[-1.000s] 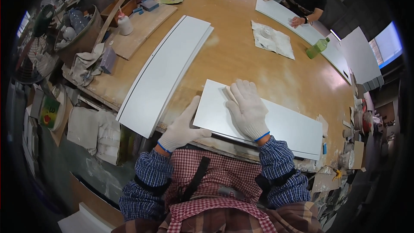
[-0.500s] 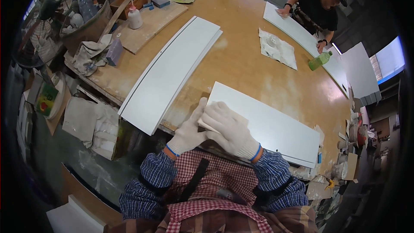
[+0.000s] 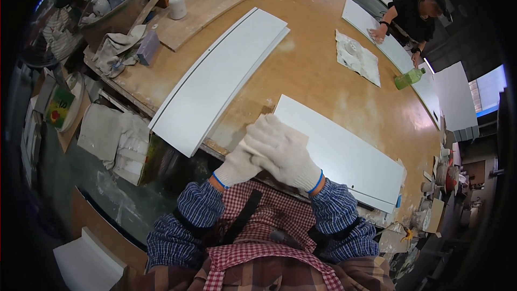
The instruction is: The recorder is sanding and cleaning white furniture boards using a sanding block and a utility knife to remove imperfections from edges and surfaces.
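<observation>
Tan surface bears white panel beside right hand, half-curled around pale pad; left hand mostly hidden, grip unclear; work seems unfinished

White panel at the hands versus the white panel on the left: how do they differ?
The left white panel slants away to the upper right, while the right white panel runs toward the lower right. The left white panel lies uncovered, whereas the gloved right hand hides the near-left corner of the right white panel. Both are long and flat, with a small dark spot near one long edge, on the wooden table.
</observation>
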Tool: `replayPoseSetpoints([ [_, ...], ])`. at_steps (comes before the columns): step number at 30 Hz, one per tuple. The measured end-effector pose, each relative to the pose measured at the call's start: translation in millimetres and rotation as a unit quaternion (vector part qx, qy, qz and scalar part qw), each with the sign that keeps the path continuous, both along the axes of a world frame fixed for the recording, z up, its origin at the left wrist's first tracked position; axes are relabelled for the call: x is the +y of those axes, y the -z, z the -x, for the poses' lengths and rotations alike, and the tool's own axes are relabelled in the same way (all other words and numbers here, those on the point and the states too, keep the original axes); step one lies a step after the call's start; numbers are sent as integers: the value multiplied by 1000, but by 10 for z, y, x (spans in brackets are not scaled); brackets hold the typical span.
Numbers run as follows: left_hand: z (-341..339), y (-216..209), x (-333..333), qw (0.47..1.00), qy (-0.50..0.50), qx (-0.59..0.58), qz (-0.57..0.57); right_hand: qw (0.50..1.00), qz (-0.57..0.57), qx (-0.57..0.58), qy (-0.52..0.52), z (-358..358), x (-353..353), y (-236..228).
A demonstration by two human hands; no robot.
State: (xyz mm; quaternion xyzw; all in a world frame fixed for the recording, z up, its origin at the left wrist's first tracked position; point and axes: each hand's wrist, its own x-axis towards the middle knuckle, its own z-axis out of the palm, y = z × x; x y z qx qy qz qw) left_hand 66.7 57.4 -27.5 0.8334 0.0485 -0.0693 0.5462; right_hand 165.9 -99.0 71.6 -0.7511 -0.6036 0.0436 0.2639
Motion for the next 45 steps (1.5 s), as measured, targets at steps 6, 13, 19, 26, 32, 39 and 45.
replayPoseSetpoints([
  [6, -54, -31, -20, 990, -22, -114, 78, 925, 28, 376, -56, 293, -791, -96],
  [13, 2, -223, -25, 995, -14, -88, 44, 801, -212, 173, 533, 346, -2305, -423],
  [19, -31, -199, -103, 985, -44, -105, 131, 846, -36, -17, 532, 10, -2296, 65],
  [26, -60, -288, -92, 989, -30, -80, 124, 954, -9, -100, 284, -376, -666, 22],
  [32, -48, -82, -45, 998, -17, 28, 46, 991, -64, -77, 85, -245, 122, -94],
  [39, -76, 8, -121, 992, -63, -108, 25, 1000, 6, -17, 7, 265, -690, -86],
  [45, -89, -280, -79, 999, 1, -51, 7, 979, 87, -70, 169, 316, -1676, -358],
])
